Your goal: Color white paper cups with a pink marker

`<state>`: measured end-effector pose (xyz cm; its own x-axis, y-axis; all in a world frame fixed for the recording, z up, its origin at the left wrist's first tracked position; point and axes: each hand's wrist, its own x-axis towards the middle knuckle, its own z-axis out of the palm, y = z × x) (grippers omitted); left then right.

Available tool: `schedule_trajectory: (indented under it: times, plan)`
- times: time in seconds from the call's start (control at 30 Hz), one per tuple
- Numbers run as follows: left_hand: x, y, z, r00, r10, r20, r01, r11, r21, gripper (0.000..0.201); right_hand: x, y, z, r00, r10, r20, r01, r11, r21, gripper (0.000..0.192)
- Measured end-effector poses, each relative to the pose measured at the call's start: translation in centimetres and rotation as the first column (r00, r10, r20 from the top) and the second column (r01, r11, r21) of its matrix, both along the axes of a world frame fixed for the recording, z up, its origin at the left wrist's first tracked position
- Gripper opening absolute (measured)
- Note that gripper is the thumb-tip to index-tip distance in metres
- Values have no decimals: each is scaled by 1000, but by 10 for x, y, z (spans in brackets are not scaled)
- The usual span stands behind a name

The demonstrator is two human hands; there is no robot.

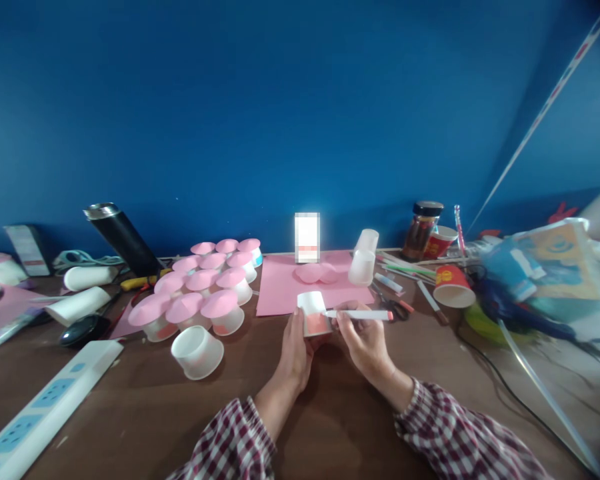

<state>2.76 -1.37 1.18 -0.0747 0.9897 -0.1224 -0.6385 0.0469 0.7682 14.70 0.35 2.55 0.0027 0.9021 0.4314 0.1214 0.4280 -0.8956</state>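
Note:
In the middle of the head view, my left hand (296, 350) is closed round a small white paper cup (311, 304) whose side is partly coloured orange-pink. My right hand (366, 343) grips a marker pen (363, 315) with a white barrel and a red end. The pen's tip reaches the cup's side. Just behind the hands lies a sheet of pink paper (280, 287), with pink paper discs (310, 273) on it. To the left stand several cups topped with pink paper cones (220, 302). An uncovered white cup (197, 352) is in front of them.
A white power strip (55, 400) lies at front left, near a black mouse (84, 330) and black flask (123, 237). Translucent cups (363, 268), scissors (397, 305), a red paper cup (453, 288) and a lidded jar (421, 230) sit to the right. A black cable (505, 387) crosses the table.

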Motion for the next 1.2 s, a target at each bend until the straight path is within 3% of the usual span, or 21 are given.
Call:
schedule_trajectory:
  times: [0.4,0.6,0.83,1.2]
  plan:
    - [0,1,3,998,-26,54,27,1000,-9,45,1,-1,0,1000,-4,-17,4,1000,-7,14]
    - [-1,2,3,994,-43,103,46,998,-34,46,0,-2,-1,995,14,-101,-16,1000,-15,13]
    - [-1,1,2,994,-46,95,48,999,-20,46,-1,-3,0,999,31,-34,-30,1000,8,11]
    - [-1,3,3,995,-36,97,40,999,-32,45,2,-2,-3,998,23,-60,-25,999,-29,11]
